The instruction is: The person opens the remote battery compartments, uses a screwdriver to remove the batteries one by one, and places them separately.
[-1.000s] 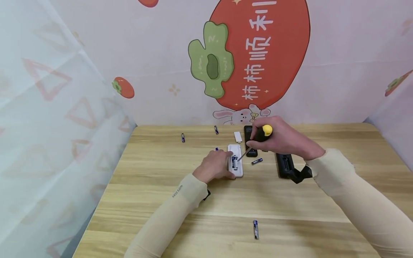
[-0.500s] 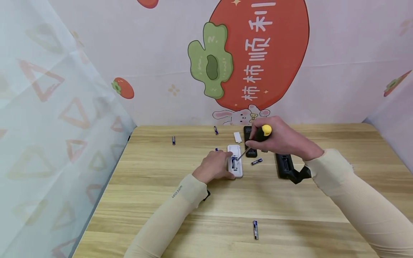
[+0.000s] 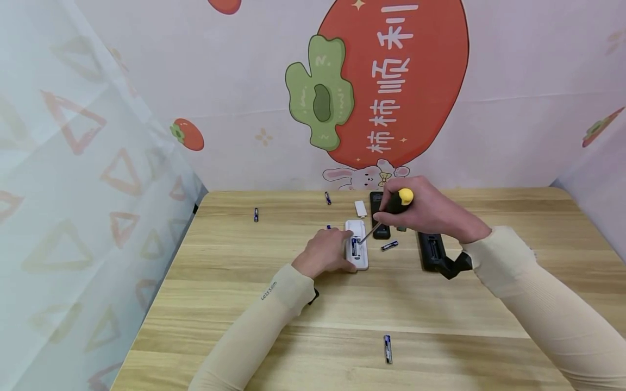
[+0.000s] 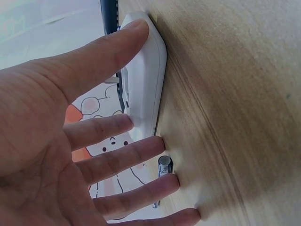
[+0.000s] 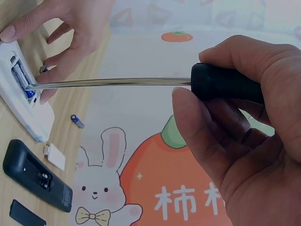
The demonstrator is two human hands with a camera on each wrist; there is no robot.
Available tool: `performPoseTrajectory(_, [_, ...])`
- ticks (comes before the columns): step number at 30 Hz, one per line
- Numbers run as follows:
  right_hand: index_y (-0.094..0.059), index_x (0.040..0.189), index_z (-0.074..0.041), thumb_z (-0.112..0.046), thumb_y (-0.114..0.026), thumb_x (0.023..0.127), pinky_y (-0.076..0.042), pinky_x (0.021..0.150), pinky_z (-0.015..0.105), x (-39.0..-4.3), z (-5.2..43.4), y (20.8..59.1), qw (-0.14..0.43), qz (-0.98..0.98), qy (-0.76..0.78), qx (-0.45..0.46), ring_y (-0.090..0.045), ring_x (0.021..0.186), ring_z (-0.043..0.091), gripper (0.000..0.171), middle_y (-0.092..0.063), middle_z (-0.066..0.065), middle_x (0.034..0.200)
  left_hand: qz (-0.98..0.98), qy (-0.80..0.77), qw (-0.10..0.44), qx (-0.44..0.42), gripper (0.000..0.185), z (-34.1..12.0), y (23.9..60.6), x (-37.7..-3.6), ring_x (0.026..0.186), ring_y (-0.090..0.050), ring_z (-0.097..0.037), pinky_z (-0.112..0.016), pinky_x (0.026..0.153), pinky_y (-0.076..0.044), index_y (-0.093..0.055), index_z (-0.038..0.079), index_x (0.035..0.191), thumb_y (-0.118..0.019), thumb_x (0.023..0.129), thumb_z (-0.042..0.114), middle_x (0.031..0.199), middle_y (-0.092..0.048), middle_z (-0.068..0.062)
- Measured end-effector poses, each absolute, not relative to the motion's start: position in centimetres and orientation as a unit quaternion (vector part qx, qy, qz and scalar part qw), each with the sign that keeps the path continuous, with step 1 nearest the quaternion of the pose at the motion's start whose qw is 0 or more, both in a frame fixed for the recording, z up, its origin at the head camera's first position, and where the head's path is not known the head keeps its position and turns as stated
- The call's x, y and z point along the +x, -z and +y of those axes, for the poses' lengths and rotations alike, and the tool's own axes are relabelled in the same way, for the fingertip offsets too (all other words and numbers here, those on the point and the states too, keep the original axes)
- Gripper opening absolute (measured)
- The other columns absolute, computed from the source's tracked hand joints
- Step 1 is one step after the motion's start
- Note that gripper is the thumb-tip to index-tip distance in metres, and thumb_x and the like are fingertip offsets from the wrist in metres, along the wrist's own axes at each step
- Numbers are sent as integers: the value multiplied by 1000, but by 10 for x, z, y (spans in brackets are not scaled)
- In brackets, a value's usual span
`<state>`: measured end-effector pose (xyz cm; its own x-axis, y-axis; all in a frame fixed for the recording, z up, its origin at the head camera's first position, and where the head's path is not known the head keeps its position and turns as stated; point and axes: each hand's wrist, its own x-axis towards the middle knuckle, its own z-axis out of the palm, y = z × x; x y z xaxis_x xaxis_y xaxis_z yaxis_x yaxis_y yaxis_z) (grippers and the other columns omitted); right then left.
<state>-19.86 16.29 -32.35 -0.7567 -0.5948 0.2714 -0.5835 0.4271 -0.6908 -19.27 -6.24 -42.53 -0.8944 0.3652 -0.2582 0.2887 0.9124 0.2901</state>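
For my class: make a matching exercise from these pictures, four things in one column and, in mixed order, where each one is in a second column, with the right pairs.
Things
1. screwdriver
2. white remote
3. black remote
4. white battery cover

Places
A. lies loose on the table beyond the white remote
B. held steady on the table by the left hand
C. gripped by the right hand, tip in an open battery bay
D. lies on the table by the right wrist

Pairs: 1-C, 2-B, 3-D, 4-A
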Motion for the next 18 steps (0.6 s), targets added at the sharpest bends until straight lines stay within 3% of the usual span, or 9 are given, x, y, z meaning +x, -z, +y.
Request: performPoseTrajectory(18, [-68,86,-15,-12,-84,84,-54,69,35,-204,162,326,-20,859,399,-320,-61,78,21,16,-62,2,93,966,-123,159,161,84,-63,426,-192,107,-58,-23,-40,95,-51,-55,17,147,-89,76,45,133,-63,-8])
